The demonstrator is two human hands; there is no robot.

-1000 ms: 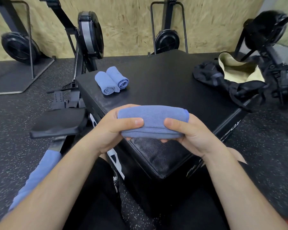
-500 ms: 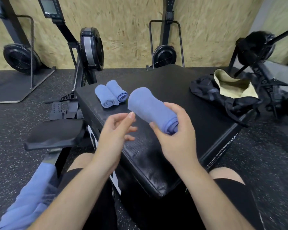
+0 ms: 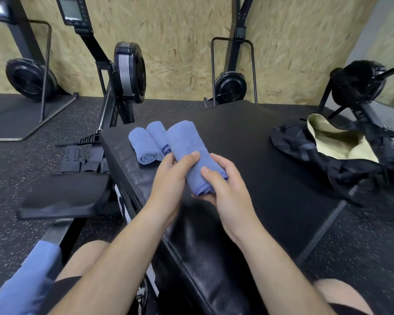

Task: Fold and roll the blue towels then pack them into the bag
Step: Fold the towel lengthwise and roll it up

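A rolled blue towel (image 3: pixel 187 146) lies lengthwise above the black padded box (image 3: pixel 248 142), its far end beside two other rolled blue towels (image 3: pixel 148 144) that rest on the box's left side. My right hand (image 3: pixel 223 180) grips the roll's near end. My left hand (image 3: pixel 171 176) holds its left side, thumb on top. The black bag (image 3: pixel 305 148) with a pale yellow lining lies open at the box's right edge. More blue towel cloth (image 3: pixel 30 280) hangs at the lower left.
A rowing machine (image 3: pixel 114 92) with its seat (image 3: pixel 66 194) stands close on the left of the box. Other rowers stand against the chipboard wall and at the far right. Speckled black rubber floor surrounds the box.
The towel roll was held crosswise in both hands, then turned end-on in the right hand. It now sits next to the two rolls, and the left hand has come back onto it.
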